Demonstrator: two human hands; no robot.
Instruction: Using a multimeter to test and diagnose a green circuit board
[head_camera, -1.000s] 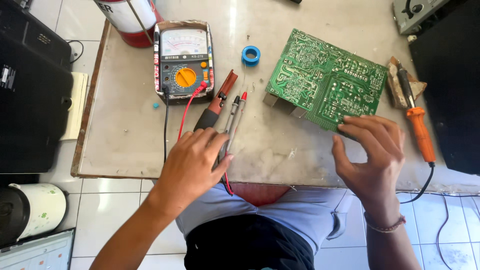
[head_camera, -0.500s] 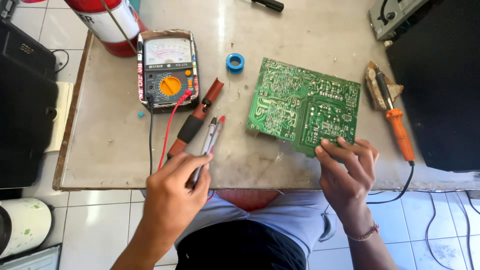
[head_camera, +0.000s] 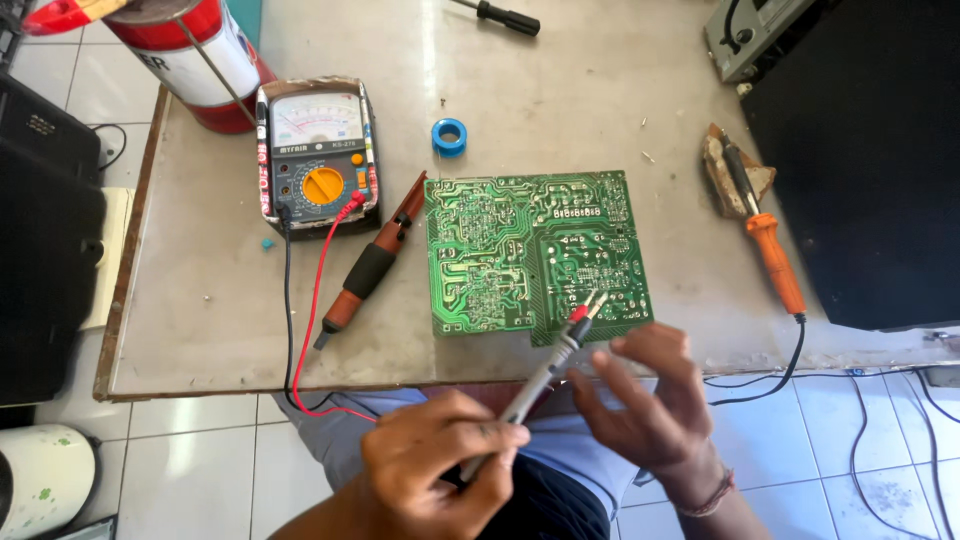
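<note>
A green circuit board (head_camera: 520, 245) lies flat on the grey table (head_camera: 560, 110), solder side up. My left hand (head_camera: 435, 465) grips the two meter probes (head_camera: 560, 350) together, their tips resting over the board's near right part. My right hand (head_camera: 650, 400) hovers open just below the board's near edge, fingers spread beside the probes. Red and black leads (head_camera: 300, 300) run from the probes to an analog multimeter (head_camera: 317, 155) with an orange dial at the table's left.
A brown-handled tool (head_camera: 375, 265) lies left of the board. An orange soldering iron (head_camera: 770, 245) rests on a stand at the right, beside a black case (head_camera: 870, 150). A blue ring (head_camera: 449, 136), a screwdriver (head_camera: 500, 15) and a red can (head_camera: 200, 55) sit farther back.
The board now lies square and closer to me. My left hand has swung the probes from the left side onto the board. My right hand has come off the board's edge.
</note>
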